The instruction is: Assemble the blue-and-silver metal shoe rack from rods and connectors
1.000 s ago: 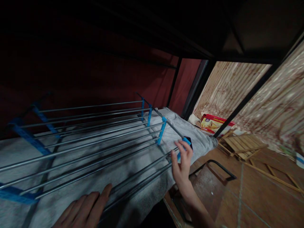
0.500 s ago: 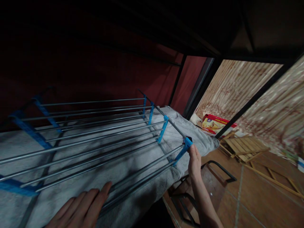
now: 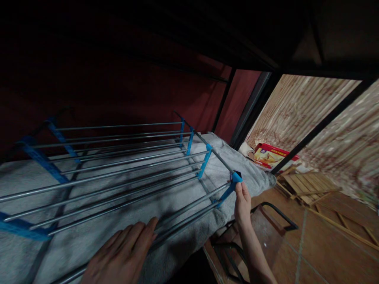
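A rack of grey metal tubes (image 3: 133, 168) with blue plastic brackets lies across a grey blanket (image 3: 251, 169). My right hand (image 3: 243, 203) pinches the blue bracket (image 3: 236, 178) at the rack's near right corner, thumb and fingertips against it. Over the nearest tubes lies my left hand (image 3: 124, 252), its fingers close together and curled about a tube; the fingertips' undersides are hidden. Just behind the corner bracket, a small dark flat object is partly visible on the blanket. The left-end brackets (image 3: 44, 161) are beyond my left hand.
A black metal frame (image 3: 254, 106) rises beyond the blanket. To the right, a red and yellow box (image 3: 271, 154), a folded wooden slatted item (image 3: 310, 183) and a black-framed chair (image 3: 278, 215) are near the tiled floor (image 3: 284, 256). A dark red wall (image 3: 133, 90) stands behind.
My left hand has slid right and slightly up along the near tubes. My right hand stays at the corner bracket. The view has shifted slightly.
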`<state>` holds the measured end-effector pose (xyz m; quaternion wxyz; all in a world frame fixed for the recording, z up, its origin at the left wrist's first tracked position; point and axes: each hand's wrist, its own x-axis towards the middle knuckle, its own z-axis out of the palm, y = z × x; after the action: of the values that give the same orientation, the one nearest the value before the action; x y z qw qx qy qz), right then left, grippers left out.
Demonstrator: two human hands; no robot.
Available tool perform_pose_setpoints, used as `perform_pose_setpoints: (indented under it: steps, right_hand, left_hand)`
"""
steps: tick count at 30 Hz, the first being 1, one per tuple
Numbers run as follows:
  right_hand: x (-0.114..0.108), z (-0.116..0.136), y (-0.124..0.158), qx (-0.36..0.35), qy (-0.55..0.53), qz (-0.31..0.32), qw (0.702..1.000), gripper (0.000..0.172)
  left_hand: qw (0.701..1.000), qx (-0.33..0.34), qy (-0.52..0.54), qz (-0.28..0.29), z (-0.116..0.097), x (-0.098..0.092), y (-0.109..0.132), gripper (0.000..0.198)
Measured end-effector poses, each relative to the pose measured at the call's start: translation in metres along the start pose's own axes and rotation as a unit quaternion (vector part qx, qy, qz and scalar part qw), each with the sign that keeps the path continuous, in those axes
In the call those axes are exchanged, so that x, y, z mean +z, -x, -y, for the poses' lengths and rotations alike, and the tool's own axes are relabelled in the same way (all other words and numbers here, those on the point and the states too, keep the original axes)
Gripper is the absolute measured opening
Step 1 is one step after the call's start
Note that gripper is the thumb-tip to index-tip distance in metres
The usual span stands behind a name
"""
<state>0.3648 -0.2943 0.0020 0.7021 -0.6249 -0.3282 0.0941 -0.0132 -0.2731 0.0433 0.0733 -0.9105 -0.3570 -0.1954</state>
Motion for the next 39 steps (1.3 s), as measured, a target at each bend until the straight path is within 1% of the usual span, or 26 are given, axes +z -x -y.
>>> perform_pose_setpoints:
  steps: [4, 7, 9, 12, 14, 17, 20, 23, 25, 29, 36, 39]
  right_hand:
    - [-0.002, -0.003, -0.002, -0.011, 0.006, 0.007, 1.0, 0.048]
    - [-0.005, -0.004, -0.004, -0.01, 0.018, 0.005, 1.0, 0.049]
    - [-0.005, -0.004, -0.005, -0.006, 0.018, 0.005, 1.0, 0.05]
    - [-0.005, -0.005, -0.005, -0.002, 0.003, 0.032, 0.999, 0.051]
    - [-0.005, -0.006, -0.005, 0.007, -0.012, 0.047, 0.999, 0.052]
    - [-0.005, -0.007, -0.005, 0.023, -0.031, 0.048, 0.998, 0.054]
    - [-0.005, -0.006, -0.005, 0.027, -0.043, 0.052, 0.997, 0.053]
    - [-0.005, -0.006, -0.005, 0.024, -0.061, 0.078, 0.995, 0.051]
    - [-0.005, -0.008, -0.005, 0.024, -0.076, 0.087, 0.993, 0.053]
    - [-0.006, -0.013, -0.006, 0.033, -0.095, 0.08, 0.992, 0.06]
    - [-0.005, -0.013, -0.004, 0.038, -0.091, 0.069, 0.993, 0.06]
    - [-0.005, -0.011, -0.003, 0.041, -0.068, 0.075, 0.994, 0.063]
  left_hand:
    - [0.999, 0.006, -0.036, 0.036, -0.033, -0.002, -0.041, 0.058]
    - [0.998, 0.003, -0.026, 0.051, -0.042, -0.001, -0.055, 0.06]
    - [0.998, 0.012, -0.014, 0.053, -0.04, -0.002, -0.055, 0.06]
    - [0.999, 0.028, -0.014, 0.044, -0.036, -0.006, -0.05, 0.061]
    - [0.999, 0.027, -0.022, 0.039, -0.036, -0.009, -0.048, 0.061]
    - [0.998, 0.023, -0.031, 0.041, -0.037, -0.011, -0.049, 0.061]
    - [0.999, 0.026, -0.035, 0.031, -0.037, -0.01, -0.049, 0.061]
    - [0.999, 0.031, -0.034, 0.018, -0.038, -0.008, -0.049, 0.059]
    - [0.999, 0.031, -0.036, 0.011, -0.039, -0.007, -0.049, 0.057]
    - [0.998, 0.032, -0.05, 0.001, -0.041, -0.005, -0.05, 0.057]
    - [0.997, 0.034, -0.061, 0.008, -0.042, -0.007, -0.052, 0.056]
    - [0.997, 0.034, -0.068, 0.007, -0.043, -0.007, -0.053, 0.056]
